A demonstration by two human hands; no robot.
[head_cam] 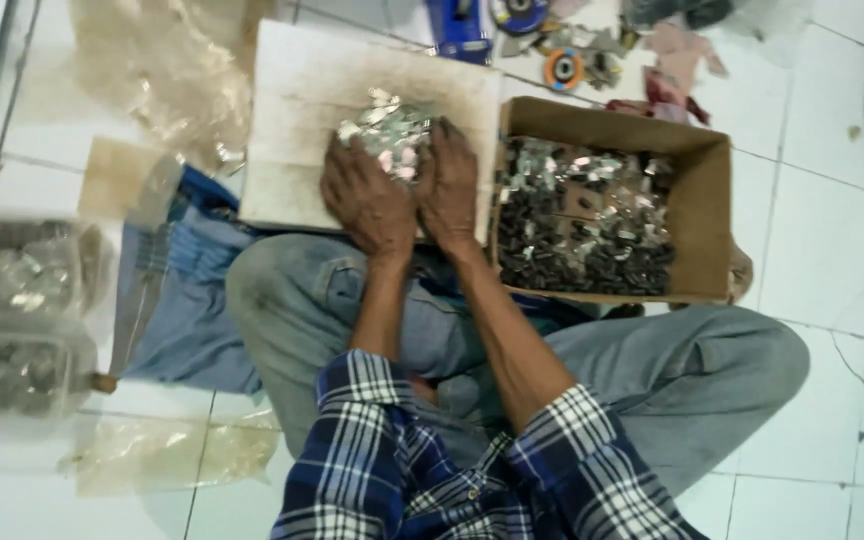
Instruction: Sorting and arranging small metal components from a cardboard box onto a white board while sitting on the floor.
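White floor tiles [822, 230] are carrying everything; a person is sitting cross-legged on them. Left hand [367, 200] and right hand [449, 185] are lying side by side, fingers loosely spread and cupping a heap of small shiny metal pieces [389, 128] on a grubby white board [297, 110]. Heap is roundish, showing no clear long axis. Cardboard box [707, 215] of similar pieces is sitting just right of the board.

shiny metal pieces [392, 130], matt cardboard box [700, 215]
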